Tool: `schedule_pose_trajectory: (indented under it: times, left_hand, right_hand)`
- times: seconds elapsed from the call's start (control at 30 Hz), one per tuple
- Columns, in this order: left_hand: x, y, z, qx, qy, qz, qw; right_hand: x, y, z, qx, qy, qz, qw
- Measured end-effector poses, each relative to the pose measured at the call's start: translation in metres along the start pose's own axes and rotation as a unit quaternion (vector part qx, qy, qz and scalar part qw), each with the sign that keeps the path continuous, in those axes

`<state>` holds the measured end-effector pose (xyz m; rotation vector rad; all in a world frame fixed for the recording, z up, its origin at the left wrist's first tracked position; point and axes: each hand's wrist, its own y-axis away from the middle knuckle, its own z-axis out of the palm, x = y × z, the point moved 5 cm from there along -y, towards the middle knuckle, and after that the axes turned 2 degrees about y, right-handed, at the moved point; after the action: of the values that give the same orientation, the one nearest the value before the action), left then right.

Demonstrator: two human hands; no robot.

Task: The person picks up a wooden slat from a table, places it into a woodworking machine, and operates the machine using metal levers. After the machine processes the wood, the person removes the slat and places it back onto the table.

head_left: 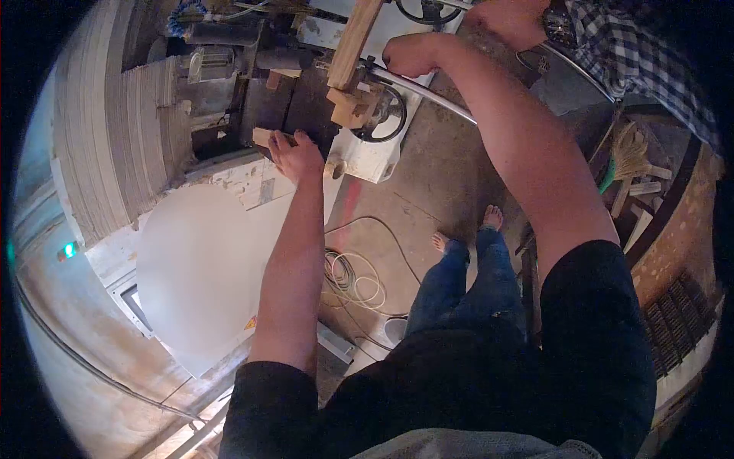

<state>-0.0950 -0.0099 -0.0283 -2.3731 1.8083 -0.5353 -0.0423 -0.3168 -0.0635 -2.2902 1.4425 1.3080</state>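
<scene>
My left hand (297,157) is closed on a small wooden block (264,138), at the near edge of a dark machine bed (267,107). My right hand (411,55) is curled into a fist just above a shiny metal rail (432,96); what its fingers hold, if anything, is hidden. Left of that hand, a long wooden beam (355,42) slants toward the top. Below the beam's lower end sits a chunky wooden piece (352,109), beside a black handwheel (386,115) on a white machine base (371,157).
Another person's arm (508,21) with a checked sleeve (642,57) reaches in at the upper right. A large pale machine cover (202,268) stands at left, below stacked boards (115,145). Coiled cable (355,279) lies on the floor; a broom (628,149) is at right.
</scene>
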Motion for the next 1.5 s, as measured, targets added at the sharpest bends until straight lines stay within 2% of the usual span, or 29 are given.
schedule_pose_trajectory:
  times: [0.43, 0.53, 0.57, 0.63, 0.7, 0.8, 0.93, 1.03, 1.1, 1.2, 1.27, 1.37, 1.4, 1.43, 1.47, 1.5]
  left_hand:
    - [-0.003, -0.002, 0.002, 0.01, -0.016, 0.025, 1.0]
    - [-0.004, -0.002, 0.003, 0.006, -0.007, 0.019, 1.0]
    - [-0.004, -0.003, 0.004, 0.011, -0.007, 0.031, 0.999]
    - [-0.006, -0.002, 0.005, 0.018, -0.007, 0.04, 0.999]
    - [-0.005, -0.002, 0.004, 0.033, -0.007, 0.047, 0.998]
    - [-0.013, -0.005, 0.01, 0.005, 0.004, 0.012, 1.0]
    - [-0.013, -0.004, 0.008, 0.02, 0.002, 0.0, 1.0]
    - [-0.011, -0.005, 0.005, 0.029, 0.007, -0.012, 0.999]
    - [-0.01, -0.003, 0.006, 0.024, 0.019, -0.014, 0.999]
    - [-0.009, -0.001, 0.0, 0.036, 0.038, -0.026, 0.998]
    - [-0.01, -0.006, -0.003, 0.041, 0.059, -0.032, 0.997]
    - [-0.033, -0.03, 0.008, -0.01, 0.113, -0.02, 0.993]
    - [-0.042, -0.043, 0.019, 0.016, 0.061, 0.043, 0.997]
    - [-0.018, -0.041, 0.0, 0.04, 0.075, 0.069, 0.994]
    - [0.007, -0.039, -0.02, 0.063, 0.087, 0.097, 0.99]
    - [0.033, -0.046, -0.03, 0.027, 0.143, 0.145, 0.979]
  right_hand:
    - [0.005, 0.0, 0.003, 0.011, -0.062, 0.019, 0.998]
    - [-0.012, 0.021, -0.009, 0.055, -0.061, -0.052, 0.995]
    - [-0.011, 0.014, -0.008, 0.035, -0.051, 0.018, 0.998]
    - [-0.002, 0.002, -0.003, 0.012, -0.037, 0.084, 0.996]
    - [0.016, -0.022, 0.008, 0.04, -0.02, 0.02, 0.999]
    - [0.025, -0.037, 0.015, 0.039, -0.007, 0.016, 0.999]
    - [0.018, -0.024, 0.009, 0.033, 0.002, 0.006, 0.999]
    - [0.017, -0.029, 0.01, 0.003, 0.114, -0.047, 0.992]
    - [0.02, -0.024, 0.009, 0.033, 0.023, -0.016, 0.999]
    - [0.026, -0.029, 0.012, 0.002, 0.017, 0.004, 1.0]
    - [0.005, -0.006, -0.001, -0.002, 0.011, 0.03, 0.999]
    - [0.007, -0.002, -0.003, -0.015, 0.007, 0.052, 0.999]
    - [0.003, 0.0, -0.005, 0.022, 0.016, 0.031, 0.999]
    - [-0.001, 0.0, -0.007, 0.055, 0.024, 0.01, 0.998]
    - [-0.001, -0.001, -0.007, -0.008, 0.054, 0.026, 0.998]
    - [0.004, -0.003, -0.003, -0.016, 0.057, 0.034, 0.998]
